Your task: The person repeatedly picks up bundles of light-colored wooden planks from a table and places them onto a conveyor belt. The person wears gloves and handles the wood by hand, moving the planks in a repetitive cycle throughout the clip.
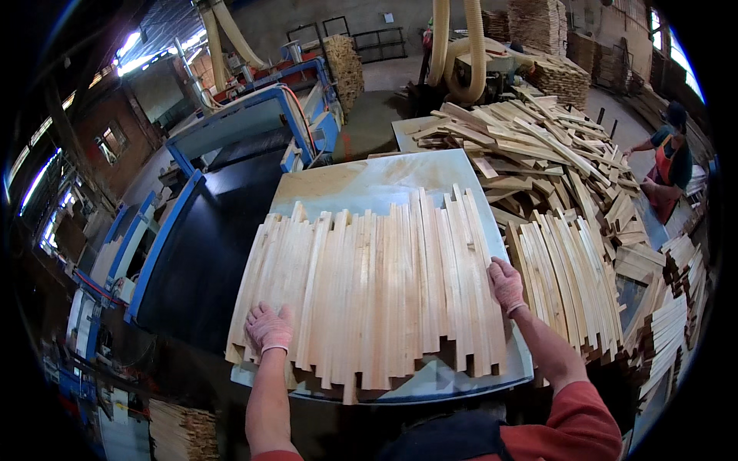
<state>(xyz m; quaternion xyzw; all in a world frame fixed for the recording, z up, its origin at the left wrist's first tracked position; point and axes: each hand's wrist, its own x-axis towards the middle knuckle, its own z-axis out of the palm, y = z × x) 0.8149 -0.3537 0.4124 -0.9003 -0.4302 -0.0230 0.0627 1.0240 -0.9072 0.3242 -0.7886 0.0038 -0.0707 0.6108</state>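
A wide row of pale wooden strips (369, 284) lies side by side on a light blue-grey tabletop (361, 173), their ends uneven. Near the row's left edge, my left hand (269, 327) in a pinkish work glove rests flat on the strips, fingers spread. At the right edge, my right hand (507, 286), gloved alike, has its fingers curled against the outermost wooden strip (483, 307). Part of its grip is hidden from above. A few near ends of the strips stick out past the table's front edge.
To the left stands a blue-framed machine (231, 127) with a black conveyor belt (219, 238). On the right are a second row of strips (565, 276) and a jumbled wood heap (530, 146). Another person (667, 165) stands at far right. Thick hoses (465, 84) hang behind.
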